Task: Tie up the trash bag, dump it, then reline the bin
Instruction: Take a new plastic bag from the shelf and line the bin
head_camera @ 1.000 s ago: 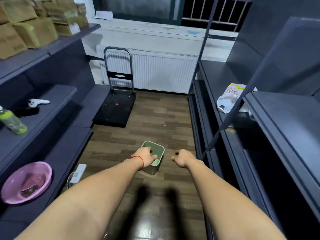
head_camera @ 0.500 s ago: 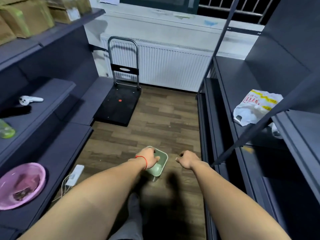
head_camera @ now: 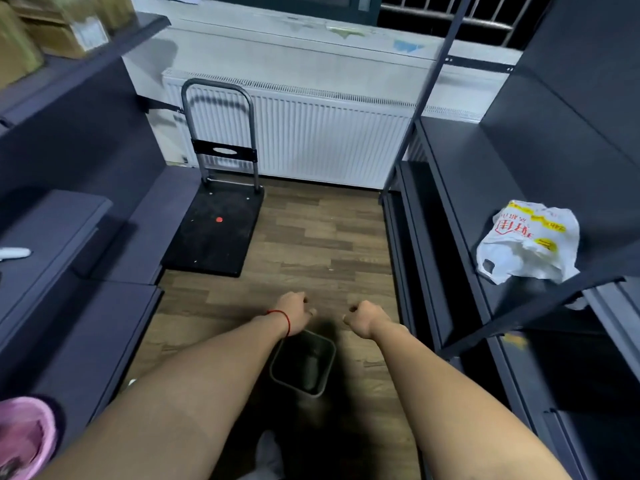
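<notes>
A small square bin stands on the wooden floor between my forearms, dark in my shadow, with no liner that I can make out. My left hand, with a red string at the wrist, hovers just beyond the bin's far rim with curled fingers and nothing in them. My right hand is a fist to the right of it, also holding nothing. Neither hand touches the bin. A white printed plastic bag lies on the right-hand shelf.
A black platform trolley with an upright handle stands ahead on the left, in front of a white radiator. Dark shelving lines both sides of the narrow aisle. A pink basin sits on the lower left shelf.
My left hand has let go of the bin's rim and moved forward past it. The bin now stands lower in view, in shadow. My right hand stays a fist.
</notes>
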Tool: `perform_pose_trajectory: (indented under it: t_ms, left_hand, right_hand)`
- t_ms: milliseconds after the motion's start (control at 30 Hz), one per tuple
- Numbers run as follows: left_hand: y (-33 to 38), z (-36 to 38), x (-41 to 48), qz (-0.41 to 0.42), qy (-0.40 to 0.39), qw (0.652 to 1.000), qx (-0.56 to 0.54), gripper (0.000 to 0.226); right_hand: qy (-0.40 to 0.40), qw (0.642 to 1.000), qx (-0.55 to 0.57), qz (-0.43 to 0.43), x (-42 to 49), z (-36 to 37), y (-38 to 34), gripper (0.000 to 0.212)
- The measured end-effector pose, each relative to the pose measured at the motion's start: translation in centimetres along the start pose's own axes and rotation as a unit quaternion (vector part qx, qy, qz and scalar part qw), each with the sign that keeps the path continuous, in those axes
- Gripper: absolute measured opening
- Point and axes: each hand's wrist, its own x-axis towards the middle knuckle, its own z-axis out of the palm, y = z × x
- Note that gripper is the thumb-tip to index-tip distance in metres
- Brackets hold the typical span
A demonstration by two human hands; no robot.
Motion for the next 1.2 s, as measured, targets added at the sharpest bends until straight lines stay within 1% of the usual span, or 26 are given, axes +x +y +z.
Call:
perform_pose_trajectory:
  t_ms: [167,367,500,700,800,900,1033,1200]
  left_hand:
    - [1.1,-0.6,2.8,0.017,-0.012,1.000,0.003,0.047]
    - [5.5,0.4,5.9,0.039,-0.035,0.999,0.004,0.049]
    - [10.1,1.2,7.9,0.061,-0.053,0.997,-0.003,0.047]
    - [17.4,3.2,11.8,0.107,-0.087,0.990,0.005,0.051]
    - [20.4,4.0,13.9,0.118,-0.102,0.988,0.023,0.051]
    - [23.3,5.4,16.3,0.123,-0.096,0.987,0.042,0.050]
    - [25.4,7.3,19.0,0.124,-0.095,0.986,0.066,0.049]
    - [26.7,9.8,22.3,0.106,-0.101,0.985,0.087,0.052]
  right_hand:
    - [-0.002,1.000,0.011,0.018,2.2,-1.1,0.4,0.051]
    - [-0.002,1.000,0.020,0.016,4.7,-3.9,3.0,0.050]
    - [0.013,0.999,0.031,0.015,6.2,-7.4,7.3,0.052]
    - [0.047,0.994,0.042,0.085,9.4,-12.6,15.3,0.062]
    - [0.069,0.991,0.038,0.112,10.8,-15.2,18.8,0.063]
    - [0.089,0.986,0.054,0.128,12.9,-17.8,21.7,0.062]
    - [0.116,0.981,0.052,0.145,15.9,-19.8,24.2,0.059]
    - [0.108,0.984,0.022,0.138,20.2,-20.9,26.4,0.053]
